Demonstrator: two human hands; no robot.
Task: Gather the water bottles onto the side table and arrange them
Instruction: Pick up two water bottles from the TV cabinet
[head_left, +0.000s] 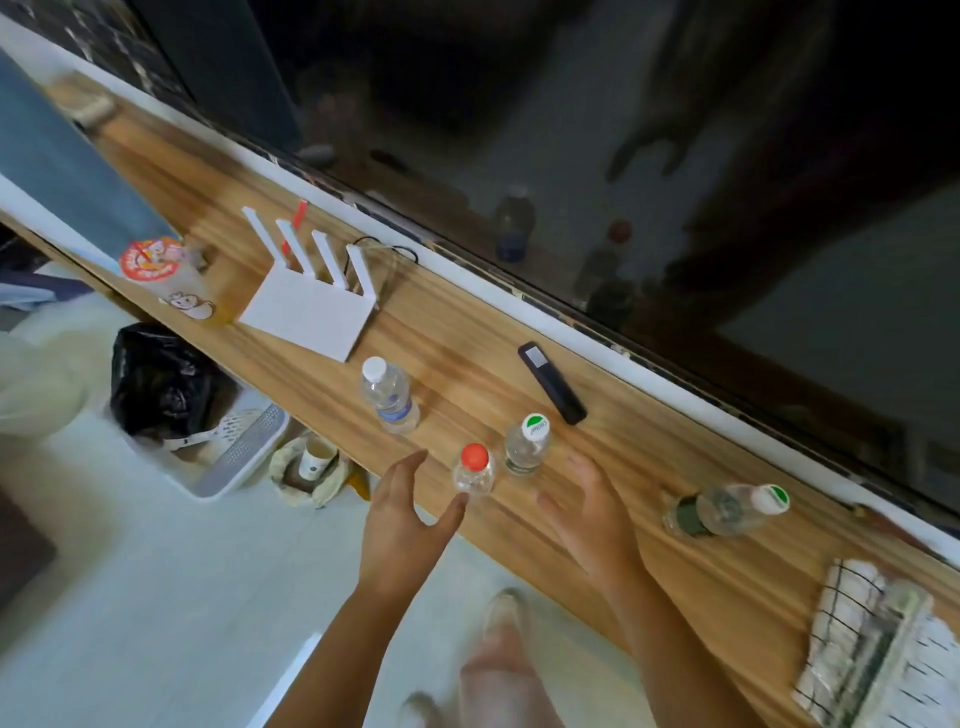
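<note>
Several clear water bottles stand on a long wooden table (675, 467). A red-capped bottle (474, 470) stands near the front edge, just beyond my left hand (405, 512), which is open with the thumb almost touching it. A bottle with a green and white cap (527, 444) stands right behind it. My right hand (592, 512) hovers open in front of that bottle, holding nothing. A white-capped bottle with a blue label (389, 397) stands further left. At the right, a green-labelled bottle (724, 510) lies on its side.
A black remote (551, 383) lies behind the bottles, by a large dark screen (623, 156). A white router (306, 301) and a sealed cup (156, 270) sit to the left. A folded checked cloth (872, 639) lies far right. A bin with a black bag (161, 379) stands on the floor.
</note>
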